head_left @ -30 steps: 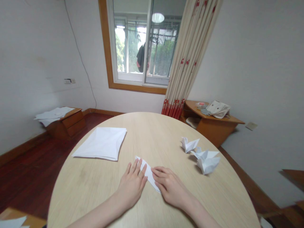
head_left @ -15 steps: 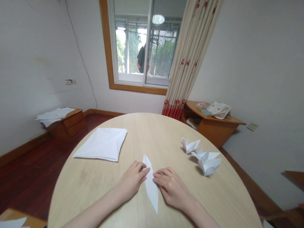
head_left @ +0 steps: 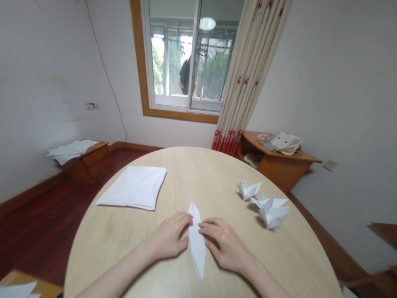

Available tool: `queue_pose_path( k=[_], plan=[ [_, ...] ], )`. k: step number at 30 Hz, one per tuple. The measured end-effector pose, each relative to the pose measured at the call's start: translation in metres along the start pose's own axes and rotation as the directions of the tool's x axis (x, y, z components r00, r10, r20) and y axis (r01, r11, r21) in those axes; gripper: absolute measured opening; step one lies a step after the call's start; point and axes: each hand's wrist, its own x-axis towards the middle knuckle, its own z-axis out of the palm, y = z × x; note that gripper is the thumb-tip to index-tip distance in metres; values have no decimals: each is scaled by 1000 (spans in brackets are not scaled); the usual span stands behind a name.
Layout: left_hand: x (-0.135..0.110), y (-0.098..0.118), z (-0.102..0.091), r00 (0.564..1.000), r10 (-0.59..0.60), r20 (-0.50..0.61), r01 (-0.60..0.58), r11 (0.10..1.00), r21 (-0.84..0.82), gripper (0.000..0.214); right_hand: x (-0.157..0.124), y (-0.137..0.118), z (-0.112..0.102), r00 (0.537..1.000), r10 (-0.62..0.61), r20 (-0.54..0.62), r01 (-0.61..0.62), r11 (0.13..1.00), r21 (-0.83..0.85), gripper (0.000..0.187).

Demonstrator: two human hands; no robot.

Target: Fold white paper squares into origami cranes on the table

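A long, narrow folded white paper, pointed at both ends, lies on the round wooden table directly before me, its length running away from me. My left hand rests at its left edge with curled fingers, the fingertips pinching the paper near its far tip. My right hand lies on the right edge, fingers bent and pressing on the paper's upper part. Both hands touch the paper from opposite sides.
A stack of flat white sheets lies at the table's left. Three folded paper figures stand at the right. Beyond the table are a low wooden cabinet, a corner shelf, a curtain and a window.
The folded paper has turned from a slant to point straight away from me. My left hand went from flat on it to curled at its left edge; my right hand shifted slightly.
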Motion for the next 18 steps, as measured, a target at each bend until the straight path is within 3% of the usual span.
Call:
queue_pose_path(
  k=[8,18],
  plan=[
    [-1,2,-5,1000,4,27,-4,1000,-26,29,1,1,-2,999,29,45,-32,997,70,24],
    [3,-1,0,1000,-12,0,12,1000,-24,12,5,6,9,997,38,-71,-26,984,175,25]
  ],
)
